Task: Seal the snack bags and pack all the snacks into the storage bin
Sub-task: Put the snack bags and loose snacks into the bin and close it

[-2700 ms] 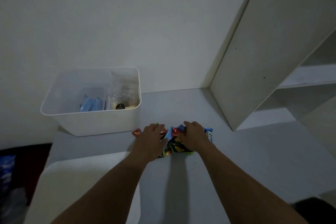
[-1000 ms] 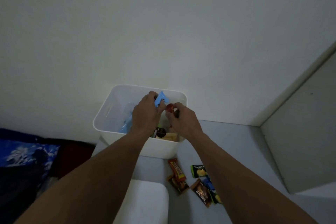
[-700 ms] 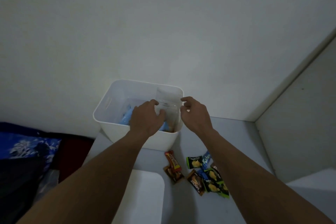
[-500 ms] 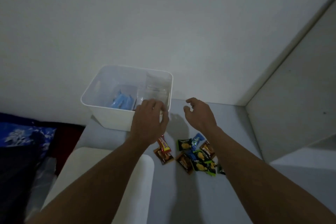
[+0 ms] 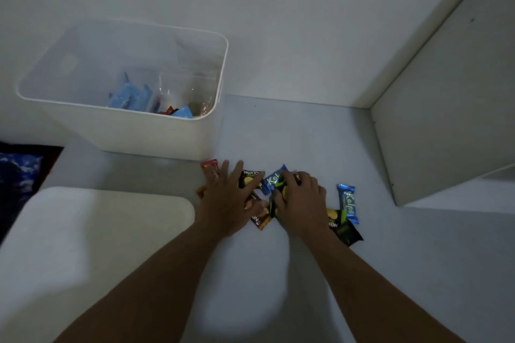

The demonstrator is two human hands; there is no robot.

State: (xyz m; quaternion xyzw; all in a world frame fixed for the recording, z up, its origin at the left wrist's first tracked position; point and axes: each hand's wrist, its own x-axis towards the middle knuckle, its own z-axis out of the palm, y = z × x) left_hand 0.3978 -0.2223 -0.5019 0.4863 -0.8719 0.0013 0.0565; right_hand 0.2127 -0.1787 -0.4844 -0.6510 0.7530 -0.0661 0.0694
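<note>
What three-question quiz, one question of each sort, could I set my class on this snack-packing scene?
1. True or false: the storage bin is empty.
2. The blue bar clear of both hands lies: A) right of the right hand; B) in the bin; C) held in a hand.
3. Fill in: the left hand and right hand are on loose snacks lying on the ____.
Key: 1 false; 2 A; 3 table.

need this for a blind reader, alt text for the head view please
Two hands gather small snack packets on a grey table, before a white storage bin already holding snacks. The left hand lies flat on them, the right hand curls round a few; one blue packet lies just right of that hand.
</note>
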